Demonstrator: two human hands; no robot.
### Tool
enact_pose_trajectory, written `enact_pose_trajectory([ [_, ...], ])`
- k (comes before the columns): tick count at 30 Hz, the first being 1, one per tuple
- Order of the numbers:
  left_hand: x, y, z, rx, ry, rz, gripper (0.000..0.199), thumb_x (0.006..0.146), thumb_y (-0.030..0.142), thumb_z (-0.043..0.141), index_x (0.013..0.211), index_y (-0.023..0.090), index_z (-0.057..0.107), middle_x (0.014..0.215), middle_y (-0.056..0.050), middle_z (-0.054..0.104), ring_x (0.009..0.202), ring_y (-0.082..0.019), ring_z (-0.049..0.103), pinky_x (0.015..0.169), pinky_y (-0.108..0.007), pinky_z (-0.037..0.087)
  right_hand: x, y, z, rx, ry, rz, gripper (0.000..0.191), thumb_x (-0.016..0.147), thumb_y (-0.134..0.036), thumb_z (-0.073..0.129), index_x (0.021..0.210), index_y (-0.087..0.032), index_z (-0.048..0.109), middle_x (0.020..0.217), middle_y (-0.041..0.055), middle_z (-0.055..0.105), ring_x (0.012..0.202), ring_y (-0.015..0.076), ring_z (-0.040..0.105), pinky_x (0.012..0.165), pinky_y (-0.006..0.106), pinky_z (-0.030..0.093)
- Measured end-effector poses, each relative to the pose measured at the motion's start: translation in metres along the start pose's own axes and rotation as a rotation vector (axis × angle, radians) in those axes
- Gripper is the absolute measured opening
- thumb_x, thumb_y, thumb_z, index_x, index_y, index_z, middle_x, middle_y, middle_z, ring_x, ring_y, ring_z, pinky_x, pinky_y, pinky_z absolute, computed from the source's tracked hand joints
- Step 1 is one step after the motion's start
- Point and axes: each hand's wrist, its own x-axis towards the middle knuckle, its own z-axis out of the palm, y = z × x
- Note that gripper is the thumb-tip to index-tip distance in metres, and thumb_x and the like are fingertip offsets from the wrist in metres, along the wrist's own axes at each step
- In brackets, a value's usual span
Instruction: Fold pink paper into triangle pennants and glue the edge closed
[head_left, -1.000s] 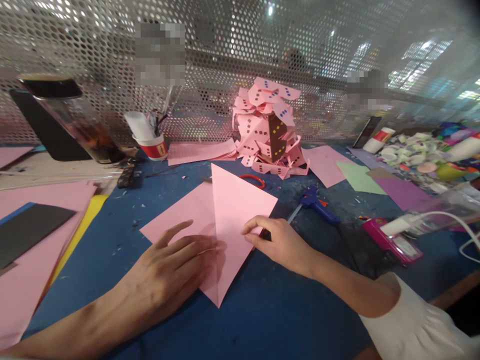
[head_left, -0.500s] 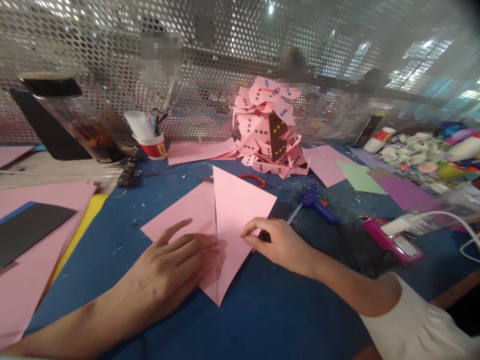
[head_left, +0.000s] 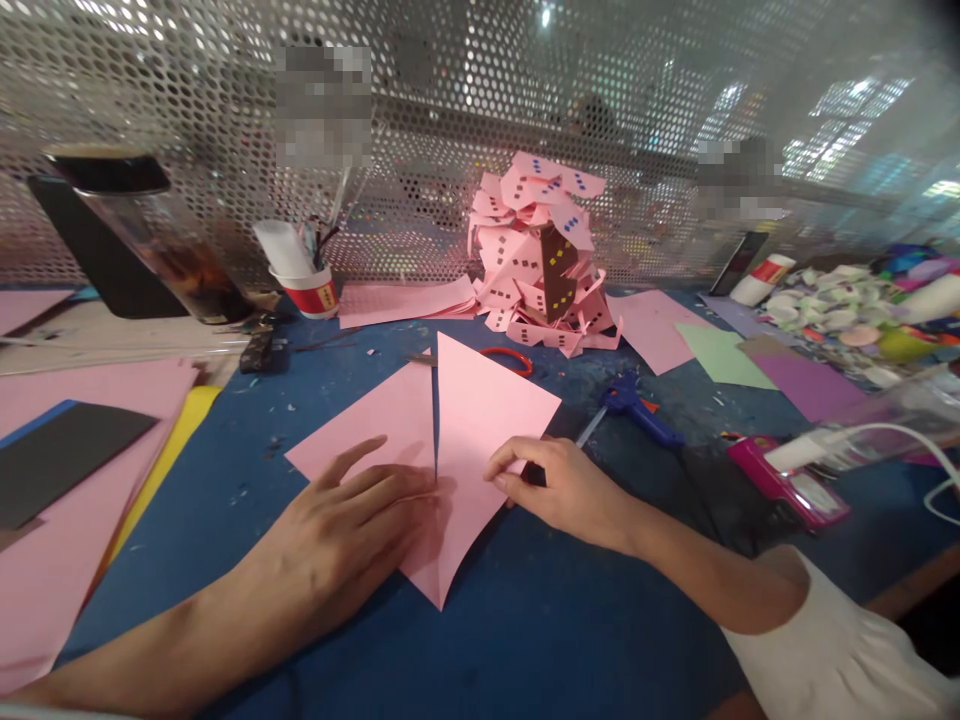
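A sheet of pink paper [head_left: 487,400] lies in the middle of the blue table, creased down its length, with its right part lifted off the surface. My left hand [head_left: 352,530] rests flat on the left part, fingers stretched toward the crease. My right hand [head_left: 551,485] pinches the right edge of the paper between thumb and fingers. Behind the paper, partly covered by it, lie scissors with red handles [head_left: 517,357]. A blue glue gun [head_left: 630,400] lies just beyond my right hand.
A pile of folded pink paper pieces with dark squares [head_left: 517,260] stands at the back. Left are a bottle [head_left: 165,240], a paper cup [head_left: 311,290] and a black sheet [head_left: 75,455] on pink paper. A magenta device [head_left: 795,490] and coloured sheets [head_left: 724,355] lie right.
The gap between the two parts of the pink paper has widened slightly at the top, and the lifted part bows more. Both hands keep nearly the same places on it.
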Motion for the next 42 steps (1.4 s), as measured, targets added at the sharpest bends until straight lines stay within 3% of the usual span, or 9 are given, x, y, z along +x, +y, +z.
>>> enact_pose_trajectory([
  [16,-0.002,-0.003,0.001,0.017,0.019,0.051,0.032,0.102,0.015,0.053,0.129,0.027,0.066,0.131,0.000,0.073,0.121,-0.014,0.067,0.131,-0.043,0.021,0.000,-0.003,-0.002,0.008,-0.009,0.039,0.013,0.095,-0.023,0.064,0.100,-0.025,0.076,0.099,-0.0001,0.081,0.089,0.0170,0.075,0.080,0.027,0.054],
  [21,-0.003,0.002,0.001,-0.028,0.032,0.072,0.026,0.101,0.012,0.054,0.123,0.022,0.066,0.122,-0.002,0.077,0.119,-0.016,0.068,0.129,-0.047,0.029,0.000,-0.001,0.000,0.027,0.014,0.022,0.013,0.095,-0.023,0.064,0.100,-0.025,0.075,0.097,0.0000,0.081,0.087,0.0162,0.075,0.080,0.026,0.053],
  [26,-0.001,0.007,-0.001,-0.038,0.025,0.045,0.028,0.103,0.016,0.055,0.126,0.025,0.067,0.125,-0.001,0.076,0.118,-0.015,0.068,0.128,-0.044,0.030,0.001,0.001,0.001,0.026,0.033,0.011,0.012,0.095,-0.021,0.064,0.099,-0.024,0.075,0.091,-0.0009,0.079,0.081,0.0146,0.073,0.076,0.025,0.052],
  [42,0.000,0.008,0.000,-0.063,0.037,0.013,0.030,0.102,0.015,0.055,0.127,0.027,0.068,0.120,0.000,0.077,0.116,-0.015,0.070,0.127,-0.042,0.033,0.001,0.001,0.001,0.012,0.006,-0.019,0.013,0.096,-0.022,0.065,0.102,-0.027,0.076,0.102,-0.0013,0.081,0.092,0.0165,0.075,0.086,0.028,0.054],
])
